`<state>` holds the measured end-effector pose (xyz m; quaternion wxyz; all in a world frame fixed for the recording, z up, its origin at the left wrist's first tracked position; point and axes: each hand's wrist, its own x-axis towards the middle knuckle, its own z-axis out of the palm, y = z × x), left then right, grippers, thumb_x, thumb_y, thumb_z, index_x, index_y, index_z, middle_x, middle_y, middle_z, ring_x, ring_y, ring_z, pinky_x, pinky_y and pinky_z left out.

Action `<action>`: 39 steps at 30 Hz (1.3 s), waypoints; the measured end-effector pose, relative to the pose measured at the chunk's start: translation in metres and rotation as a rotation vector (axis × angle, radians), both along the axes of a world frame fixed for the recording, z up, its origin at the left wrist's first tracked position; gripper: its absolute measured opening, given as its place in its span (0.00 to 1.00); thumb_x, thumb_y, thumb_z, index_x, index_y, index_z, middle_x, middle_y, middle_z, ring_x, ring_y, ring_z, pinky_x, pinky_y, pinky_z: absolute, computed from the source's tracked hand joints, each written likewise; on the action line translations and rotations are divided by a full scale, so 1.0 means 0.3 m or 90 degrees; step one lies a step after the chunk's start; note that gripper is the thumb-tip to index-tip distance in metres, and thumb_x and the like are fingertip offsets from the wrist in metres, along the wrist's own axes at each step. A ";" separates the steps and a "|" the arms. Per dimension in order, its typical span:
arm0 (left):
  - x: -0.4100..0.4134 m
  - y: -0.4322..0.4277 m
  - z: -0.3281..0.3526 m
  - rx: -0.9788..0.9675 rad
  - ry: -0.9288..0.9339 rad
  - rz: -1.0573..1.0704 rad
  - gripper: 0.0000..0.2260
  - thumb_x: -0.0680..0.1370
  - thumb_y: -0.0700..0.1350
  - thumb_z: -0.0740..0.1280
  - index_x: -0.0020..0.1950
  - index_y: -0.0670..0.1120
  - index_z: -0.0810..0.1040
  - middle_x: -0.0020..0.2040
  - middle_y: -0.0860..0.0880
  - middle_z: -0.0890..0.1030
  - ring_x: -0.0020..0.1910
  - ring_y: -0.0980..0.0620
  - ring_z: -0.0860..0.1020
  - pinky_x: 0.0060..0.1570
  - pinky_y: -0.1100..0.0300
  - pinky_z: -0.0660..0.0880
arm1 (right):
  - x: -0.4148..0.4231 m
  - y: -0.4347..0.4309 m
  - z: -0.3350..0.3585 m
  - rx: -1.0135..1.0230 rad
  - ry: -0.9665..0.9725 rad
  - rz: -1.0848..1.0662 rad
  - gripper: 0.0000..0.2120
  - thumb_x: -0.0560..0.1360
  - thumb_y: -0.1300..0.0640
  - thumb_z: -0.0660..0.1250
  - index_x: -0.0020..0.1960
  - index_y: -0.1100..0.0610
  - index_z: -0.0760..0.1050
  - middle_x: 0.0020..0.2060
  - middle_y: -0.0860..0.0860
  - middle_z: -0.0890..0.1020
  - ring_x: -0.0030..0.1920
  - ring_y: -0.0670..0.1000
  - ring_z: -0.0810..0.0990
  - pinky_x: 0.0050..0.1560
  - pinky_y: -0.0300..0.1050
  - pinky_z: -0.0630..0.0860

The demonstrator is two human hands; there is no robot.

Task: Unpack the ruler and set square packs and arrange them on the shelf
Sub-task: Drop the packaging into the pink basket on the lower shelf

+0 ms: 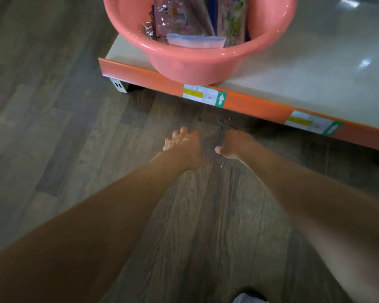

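My left hand (184, 143) and my right hand (234, 145) are held out low over the floor, close together, just in front of the shelf's edge. Both are closed on a clear plastic pack (211, 138) stretched between them. The pack is nearly see-through and blurred, so its contents cannot be made out; a thin dark edge shows beside my right hand. A pink plastic basin (197, 62) stands on the low white shelf (304, 68) and holds several more packs (184, 22) standing on end, plus a flat blue-edged bag (196, 41).
The shelf has an orange front rail (249, 103) with two price labels (202, 95) and runs diagonally from upper left to right. Grey wood-look flooring (64, 138) spreads to the left and below. A shoe tip (247, 297) shows at the bottom edge.
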<state>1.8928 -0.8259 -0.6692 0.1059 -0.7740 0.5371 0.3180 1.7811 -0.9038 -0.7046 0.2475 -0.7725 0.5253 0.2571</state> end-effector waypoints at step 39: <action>0.050 0.106 0.072 0.074 0.044 0.119 0.29 0.76 0.51 0.67 0.74 0.49 0.61 0.70 0.43 0.64 0.70 0.41 0.63 0.66 0.48 0.64 | 0.034 0.113 0.110 -0.011 -0.158 0.010 0.14 0.74 0.65 0.67 0.59 0.59 0.71 0.55 0.57 0.79 0.56 0.58 0.77 0.48 0.46 0.71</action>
